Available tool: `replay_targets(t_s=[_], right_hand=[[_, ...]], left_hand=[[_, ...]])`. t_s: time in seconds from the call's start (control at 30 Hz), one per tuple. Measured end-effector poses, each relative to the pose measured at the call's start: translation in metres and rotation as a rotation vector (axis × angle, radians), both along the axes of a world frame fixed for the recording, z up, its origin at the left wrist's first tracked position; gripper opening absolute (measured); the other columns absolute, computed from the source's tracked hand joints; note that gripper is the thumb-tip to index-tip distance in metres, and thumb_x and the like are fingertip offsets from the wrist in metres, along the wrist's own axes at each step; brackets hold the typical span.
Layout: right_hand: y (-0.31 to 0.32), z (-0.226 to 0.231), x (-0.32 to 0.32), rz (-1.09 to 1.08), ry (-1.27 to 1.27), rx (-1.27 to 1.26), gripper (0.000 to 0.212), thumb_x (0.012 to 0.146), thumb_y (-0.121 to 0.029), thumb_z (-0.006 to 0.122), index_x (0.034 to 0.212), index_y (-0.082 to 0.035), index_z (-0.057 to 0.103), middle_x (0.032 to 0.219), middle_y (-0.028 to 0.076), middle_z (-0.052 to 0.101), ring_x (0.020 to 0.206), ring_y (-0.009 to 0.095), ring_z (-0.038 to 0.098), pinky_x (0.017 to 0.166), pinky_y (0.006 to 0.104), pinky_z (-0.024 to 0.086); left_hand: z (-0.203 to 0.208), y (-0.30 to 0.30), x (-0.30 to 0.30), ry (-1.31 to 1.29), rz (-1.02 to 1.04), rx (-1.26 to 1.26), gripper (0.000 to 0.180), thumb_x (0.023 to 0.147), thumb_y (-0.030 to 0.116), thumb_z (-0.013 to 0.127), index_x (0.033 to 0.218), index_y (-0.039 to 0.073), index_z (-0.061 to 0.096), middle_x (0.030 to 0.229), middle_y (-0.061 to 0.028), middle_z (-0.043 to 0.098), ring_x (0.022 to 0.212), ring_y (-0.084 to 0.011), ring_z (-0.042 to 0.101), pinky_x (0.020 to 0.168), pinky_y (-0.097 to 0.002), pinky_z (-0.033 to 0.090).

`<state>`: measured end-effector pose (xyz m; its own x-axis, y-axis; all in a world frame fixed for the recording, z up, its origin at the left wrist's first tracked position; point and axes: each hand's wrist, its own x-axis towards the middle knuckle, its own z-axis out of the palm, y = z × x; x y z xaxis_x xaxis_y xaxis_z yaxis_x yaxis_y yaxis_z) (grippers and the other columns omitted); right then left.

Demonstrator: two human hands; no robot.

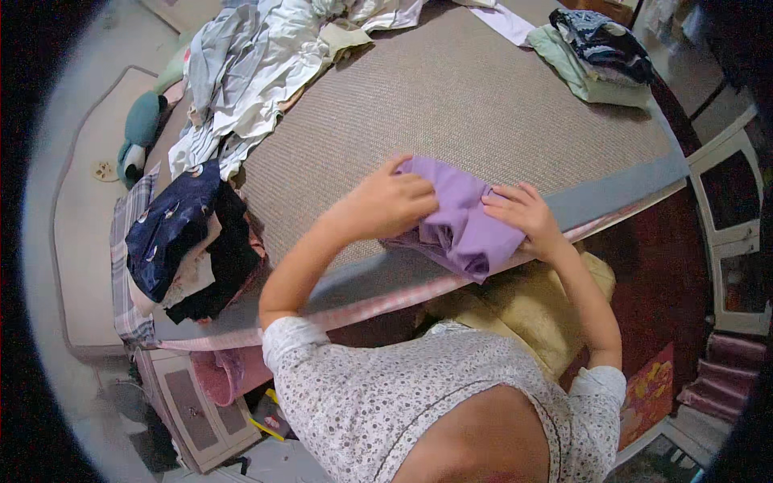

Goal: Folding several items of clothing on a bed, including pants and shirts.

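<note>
A purple garment (463, 205), partly folded and with a loose bunched fold at its lower side, lies over the near edge of the bed. My left hand (394, 200) has its fingers curled over the garment's left side and grips the fabric. On the right side, my right hand (525, 219) holds the cloth, fingers on top; its thumb is hidden. What kind of garment it is cannot be made out.
A woven mat (386, 105) covers the bed. White and grey clothes (258, 72) heap at the far left; dark clothes (173, 233) pile nearer. Folded clothes (600, 60) stack at the far right. A yellowish bundle (539, 310) sits below the bed edge, a pink bin (229, 374) at lower left.
</note>
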<state>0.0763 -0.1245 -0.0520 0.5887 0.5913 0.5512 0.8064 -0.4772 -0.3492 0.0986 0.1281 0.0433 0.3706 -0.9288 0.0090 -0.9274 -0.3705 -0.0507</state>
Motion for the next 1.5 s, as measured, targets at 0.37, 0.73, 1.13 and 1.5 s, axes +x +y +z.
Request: replay_targets(t_s=[0.37,0.73,1.13,1.5], right_hand=[[0.026,0.071,-0.038,-0.025,0.077,-0.235,0.041,0.069,-0.034,0.05,0.106,-0.016,0.047,0.118,0.007,0.038,0.112,0.024,0.032,0.085,0.0579,0.018],[0.043,0.002,-0.055,-0.246,0.099,-0.18,0.037,0.069,-0.034,0.052,0.105,-0.022,0.05,0.121,0.011,0.034,0.113,0.025,0.029,0.086,0.055,0.019],[0.013,0.021,0.008,-0.424,0.655,-0.003,0.052,0.053,-0.026,0.069,0.094,0.0,0.051,0.094,0.018,0.051,0.091,0.028,0.047,0.078,0.03,0.038],[-0.014,0.008,-0.036,-0.101,1.254,0.718,0.051,0.063,-0.008,0.064,0.108,-0.005,0.04,0.092,0.005,0.05,0.082,0.015,0.049,0.069,0.0254,0.042]], left_hand=[[-0.015,-0.009,-0.02,0.336,0.014,-0.335,0.021,0.066,0.025,0.058,0.061,0.005,0.051,0.071,-0.0049,0.053,0.074,-0.0218,0.051,0.082,-0.0394,0.03],[-0.084,0.0,-0.035,-0.163,0.69,-0.313,0.069,0.059,0.051,0.057,0.119,0.022,0.037,0.126,-0.0215,0.015,0.116,-0.0331,0.019,0.088,-0.0539,0.016],[-0.03,0.017,0.01,1.171,1.123,-0.503,0.064,0.059,0.025,0.068,0.109,-0.004,0.041,0.102,-0.0147,0.049,0.091,-0.0183,0.048,0.08,-0.0281,0.037],[-0.06,-0.007,-0.008,1.653,0.824,-1.035,0.053,0.064,0.016,0.065,0.108,0.001,0.04,0.101,-0.009,0.05,0.091,-0.0196,0.049,0.081,-0.0333,0.039]])
